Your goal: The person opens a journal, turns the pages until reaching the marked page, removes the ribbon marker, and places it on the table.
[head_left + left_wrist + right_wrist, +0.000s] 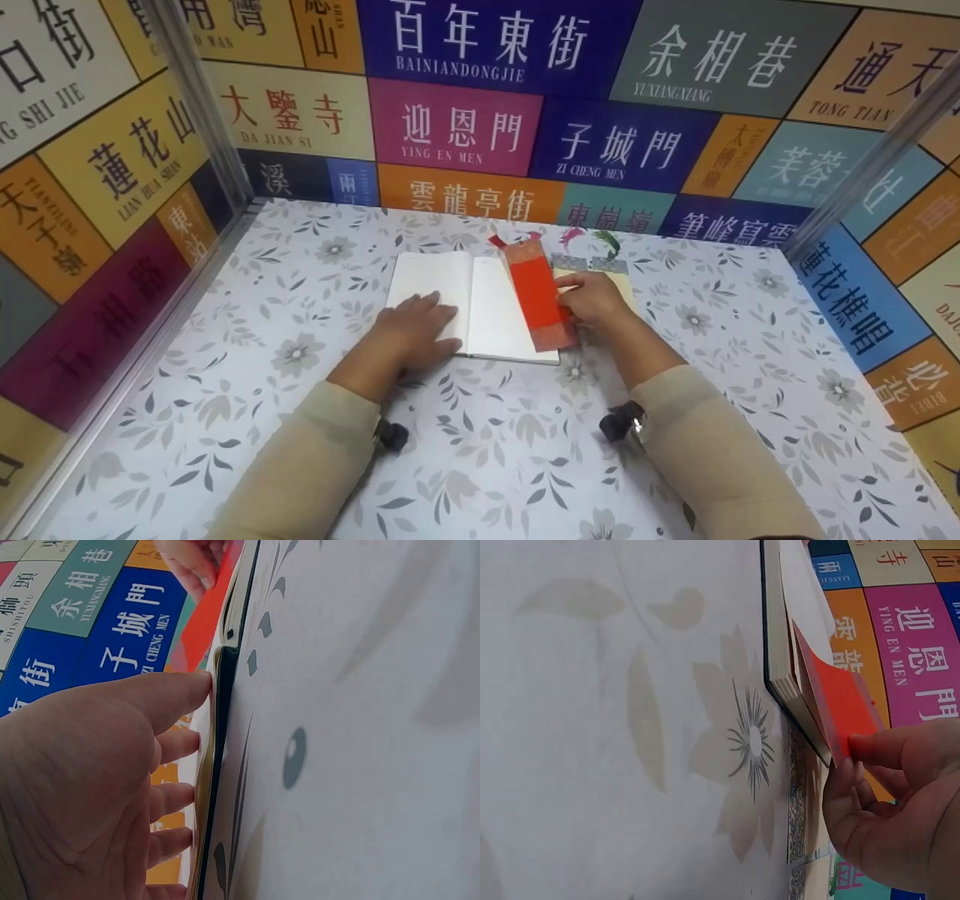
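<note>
An open notebook (431, 279) with blank-looking white pages lies on the table. My left hand (411, 331) rests on its left page, fingers spread and nearly straight. In the left wrist view, the thumb and fingertips of that left hand (90, 750) touch the page near the book's edge. My right hand (596, 298) pinches a red bookmark (536, 291) by its right edge. The bookmark slants over the right page. Seen from the right wrist, the bookmark (841, 701) tilts up beside the notebook's page block (780, 664), held between thumb and fingers of the right hand (900, 799).
Pale bookmarks (616, 279) with grey patterned ends lie right of the notebook, partly hidden by my right hand. A green tassel (607, 241) and a pink tassel (572, 238) extend behind them. Panels of coloured signs (457, 124) enclose the floral-covered table (480, 450).
</note>
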The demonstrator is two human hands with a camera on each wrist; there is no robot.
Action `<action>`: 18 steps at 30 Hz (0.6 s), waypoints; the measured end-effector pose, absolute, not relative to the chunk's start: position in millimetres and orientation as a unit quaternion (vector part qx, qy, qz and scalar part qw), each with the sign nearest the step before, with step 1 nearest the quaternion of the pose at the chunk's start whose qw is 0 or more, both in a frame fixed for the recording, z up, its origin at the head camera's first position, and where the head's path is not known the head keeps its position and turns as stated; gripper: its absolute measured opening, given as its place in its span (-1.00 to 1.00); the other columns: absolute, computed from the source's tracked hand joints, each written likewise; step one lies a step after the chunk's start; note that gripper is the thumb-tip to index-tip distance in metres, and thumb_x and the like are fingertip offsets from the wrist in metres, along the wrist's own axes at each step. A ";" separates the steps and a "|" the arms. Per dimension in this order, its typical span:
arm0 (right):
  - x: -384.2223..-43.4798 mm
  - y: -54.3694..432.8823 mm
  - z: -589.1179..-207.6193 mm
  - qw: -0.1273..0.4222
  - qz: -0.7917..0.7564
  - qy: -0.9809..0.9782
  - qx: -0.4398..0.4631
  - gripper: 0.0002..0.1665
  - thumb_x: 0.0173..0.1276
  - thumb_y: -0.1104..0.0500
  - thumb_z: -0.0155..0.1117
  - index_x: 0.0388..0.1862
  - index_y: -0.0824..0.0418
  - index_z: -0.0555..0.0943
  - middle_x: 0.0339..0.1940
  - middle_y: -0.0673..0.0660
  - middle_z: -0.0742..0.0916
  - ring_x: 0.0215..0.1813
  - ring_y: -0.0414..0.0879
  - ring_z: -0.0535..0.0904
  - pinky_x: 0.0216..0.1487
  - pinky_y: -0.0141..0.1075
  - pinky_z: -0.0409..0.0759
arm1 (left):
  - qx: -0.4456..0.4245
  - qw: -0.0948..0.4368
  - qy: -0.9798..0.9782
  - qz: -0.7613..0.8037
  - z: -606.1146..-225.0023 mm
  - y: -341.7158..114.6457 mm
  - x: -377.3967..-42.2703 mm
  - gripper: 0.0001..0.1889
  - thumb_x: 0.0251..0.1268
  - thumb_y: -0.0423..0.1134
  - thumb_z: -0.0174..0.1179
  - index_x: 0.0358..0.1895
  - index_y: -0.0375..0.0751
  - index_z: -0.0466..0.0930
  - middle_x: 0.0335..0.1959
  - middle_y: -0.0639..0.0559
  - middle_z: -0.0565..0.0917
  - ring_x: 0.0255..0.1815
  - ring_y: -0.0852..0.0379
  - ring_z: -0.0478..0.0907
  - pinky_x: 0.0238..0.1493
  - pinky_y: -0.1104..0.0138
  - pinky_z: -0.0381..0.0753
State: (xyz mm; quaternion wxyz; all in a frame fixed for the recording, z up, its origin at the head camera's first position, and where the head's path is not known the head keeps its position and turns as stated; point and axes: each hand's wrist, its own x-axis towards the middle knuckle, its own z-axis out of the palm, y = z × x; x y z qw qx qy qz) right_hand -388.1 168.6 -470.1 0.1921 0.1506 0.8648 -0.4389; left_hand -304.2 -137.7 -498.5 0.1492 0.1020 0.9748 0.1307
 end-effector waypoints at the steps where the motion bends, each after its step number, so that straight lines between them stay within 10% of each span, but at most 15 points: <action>1: -388.9 171.1 -469.0 0.197 -0.447 0.859 0.152 -0.48 0.58 0.18 0.21 0.48 -0.02 0.58 0.31 0.12 0.71 0.21 0.08 0.64 0.14 -0.23 0.78 | 0.102 0.148 0.975 0.130 -498.5 -137.6 -304.0 -0.24 0.57 0.33 0.07 0.72 0.24 0.18 0.82 0.04 0.04 0.84 -0.18 -0.07 0.77 -0.29 0.01; 18: -413.7 242.4 -444.5 0.132 -0.601 0.769 0.173 -0.42 0.65 0.23 0.13 0.60 0.11 0.47 -0.10 0.00 0.70 -0.21 -0.16 0.60 -0.21 -0.45 0.67 | 0.108 0.146 0.974 0.139 -494.2 -139.1 -300.0 -0.23 0.57 0.31 0.08 0.72 0.19 0.19 0.82 0.00 0.03 0.84 -0.20 -0.08 0.77 -0.29 0.00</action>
